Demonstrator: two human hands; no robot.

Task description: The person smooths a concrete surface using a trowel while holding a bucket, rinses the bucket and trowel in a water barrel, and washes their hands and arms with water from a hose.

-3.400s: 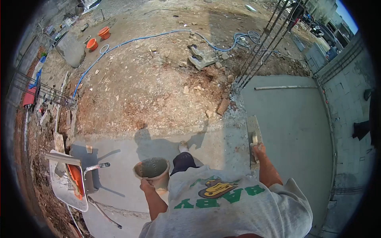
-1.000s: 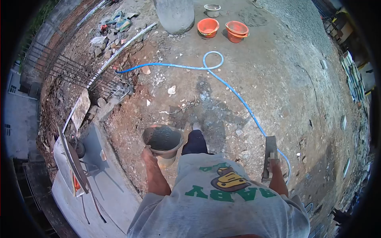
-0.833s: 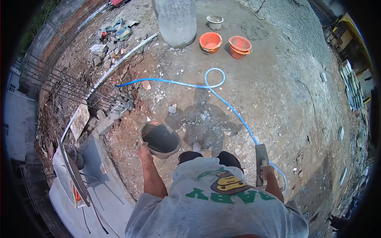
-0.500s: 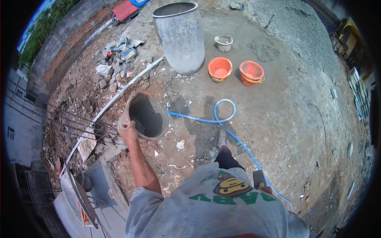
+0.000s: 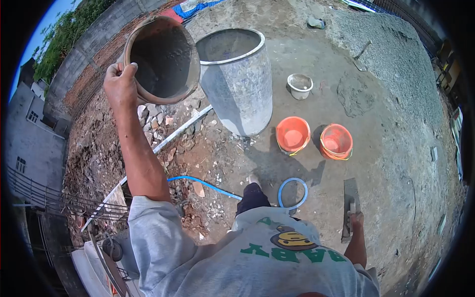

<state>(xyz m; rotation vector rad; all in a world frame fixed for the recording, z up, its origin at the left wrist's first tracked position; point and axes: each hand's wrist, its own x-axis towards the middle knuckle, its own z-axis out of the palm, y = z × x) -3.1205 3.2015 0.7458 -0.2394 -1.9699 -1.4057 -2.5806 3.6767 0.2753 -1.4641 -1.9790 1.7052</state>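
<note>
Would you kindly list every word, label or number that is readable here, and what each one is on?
"BABY": green capitals, upside down in this view, on the grey T-shirt.
Green marks beside the cartoon print: too unclear to read.
No readable text on the held bucket or trowel.

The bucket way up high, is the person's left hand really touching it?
Touching. The head view shows the left hand gripping the bucket, its thumb pressed over the rim.
</note>
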